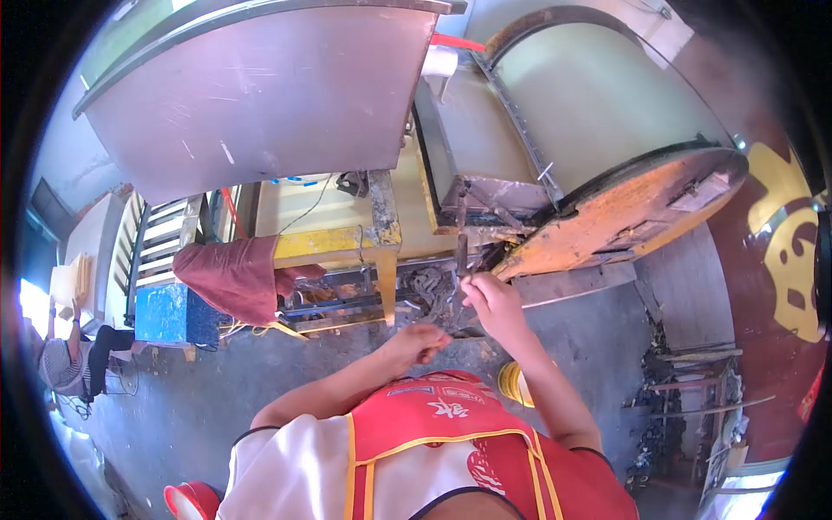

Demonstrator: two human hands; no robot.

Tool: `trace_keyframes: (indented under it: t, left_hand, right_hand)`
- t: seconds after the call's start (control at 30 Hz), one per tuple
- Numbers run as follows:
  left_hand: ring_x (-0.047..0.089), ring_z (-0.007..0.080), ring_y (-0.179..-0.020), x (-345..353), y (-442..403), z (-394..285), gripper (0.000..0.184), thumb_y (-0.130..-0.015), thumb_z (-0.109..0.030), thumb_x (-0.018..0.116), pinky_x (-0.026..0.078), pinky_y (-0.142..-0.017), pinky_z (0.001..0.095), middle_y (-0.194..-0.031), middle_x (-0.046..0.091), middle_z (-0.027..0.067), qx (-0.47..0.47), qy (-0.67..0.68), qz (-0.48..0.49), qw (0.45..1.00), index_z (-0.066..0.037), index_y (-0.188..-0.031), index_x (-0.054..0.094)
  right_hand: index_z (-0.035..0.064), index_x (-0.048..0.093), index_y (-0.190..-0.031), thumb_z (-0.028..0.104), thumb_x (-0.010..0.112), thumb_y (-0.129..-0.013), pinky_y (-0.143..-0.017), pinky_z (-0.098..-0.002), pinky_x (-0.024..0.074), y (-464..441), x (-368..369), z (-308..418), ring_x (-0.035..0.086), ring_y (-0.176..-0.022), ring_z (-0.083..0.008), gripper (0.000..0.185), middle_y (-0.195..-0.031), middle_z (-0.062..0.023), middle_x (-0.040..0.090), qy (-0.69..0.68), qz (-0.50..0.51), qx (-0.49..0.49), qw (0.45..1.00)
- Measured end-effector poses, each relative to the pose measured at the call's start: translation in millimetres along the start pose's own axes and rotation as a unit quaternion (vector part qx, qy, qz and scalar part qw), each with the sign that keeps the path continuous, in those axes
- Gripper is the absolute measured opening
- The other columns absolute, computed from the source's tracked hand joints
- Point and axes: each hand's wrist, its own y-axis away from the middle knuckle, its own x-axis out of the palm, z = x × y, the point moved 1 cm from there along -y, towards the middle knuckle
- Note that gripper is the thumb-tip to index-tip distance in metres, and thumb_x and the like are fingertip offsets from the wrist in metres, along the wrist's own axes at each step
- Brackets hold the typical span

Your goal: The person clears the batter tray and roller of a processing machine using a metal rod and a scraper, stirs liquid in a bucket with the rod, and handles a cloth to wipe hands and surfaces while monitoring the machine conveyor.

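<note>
1. The person's right hand (494, 303) is raised in front of a large drum machine (598, 95), at the near left edge of its round orange end plate (620, 217).
2. Its fingers are bent inward at the lower end of a dark upright rod (462, 247); whether they grasp the rod or only meet it in this view, one cannot tell.
3. The rod stands between the yellow-legged frame (338, 245) and the orange plate, just below the front edge of the machine's sloping tray (485, 117).
4. The left hand (414, 347) is lower and nearer the body, its fingers curled toward the palm; a small dark shape (468, 332) lies just beyond the fingertips, and one cannot tell whether they pinch it.
5. Both hands are ahead of the red apron (442, 407), apart from each other.
6. A maroon cloth (230, 273) hangs over the frame's left part, beside a blue box (173, 312).
7. A yellow container (516, 384) is on the floor, partly behind the right forearm.
8. At far left, another person in a striped top (65, 368) reaches toward pale sheets (74, 286).
</note>
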Motion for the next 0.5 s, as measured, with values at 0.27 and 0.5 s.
trace_keyframes:
  t: [0.27,0.5]
  left_hand:
    - [0.050,0.0070,-0.063,-47.8,59.1,17.4,0.026,-0.100,-0.026,0.058,0.041,-0.054,0.0232,-0.086,0.060,0.0007,0.057,-0.024,-0.170,0.984,-0.002,-0.104,0.066]
    - [0.048,0.0068,-0.056,-43.6,82.5,6.1,0.027,-0.101,-0.028,0.058,0.039,-0.051,0.0224,-0.072,0.058,0.0001,0.014,-0.055,-0.216,0.975,-0.002,-0.104,0.067]
  right_hand:
    - [0.0017,0.056,-0.087,0.017,0.058,-0.097,-0.060,-0.0422,0.0518,-36.7,68.9,-143.7,0.070,-0.063,-0.0276,0.019,-0.077,-0.0173,0.065,0.024,-0.068,0.089,0.993]
    - [0.0028,0.056,-0.085,0.021,0.060,-0.093,-0.065,-0.0527,0.0498,-54.6,120.9,-199.3,0.064,-0.075,-0.0439,0.021,-0.079,-0.0226,0.064,0.174,-0.116,0.075,0.975]
